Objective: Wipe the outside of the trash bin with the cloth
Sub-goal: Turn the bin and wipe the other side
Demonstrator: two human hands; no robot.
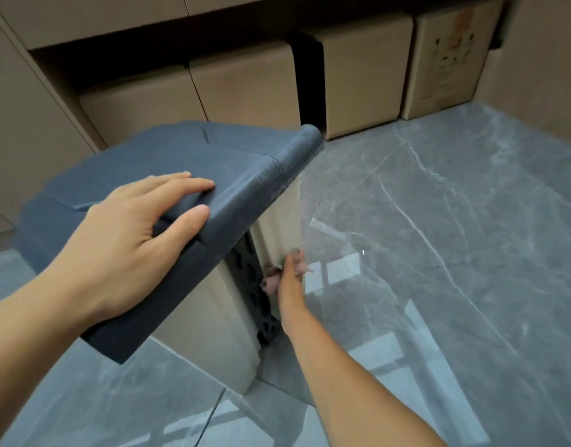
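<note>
Hands come first: the left hand (129, 233) grips the dark grey lid (148, 150) of the trash bin (193, 317), fingers on top and thumb curled round its ridge. Lower down, the right hand (290, 282) seems to clutch a pinkish cloth (271, 282) against the bin's beige side, though this part is blurred. The bin stands upright on the grey marble floor (439, 253), long axis vertical, its lid corner pointing toward cardboard boxes (358, 79) behind.
</note>
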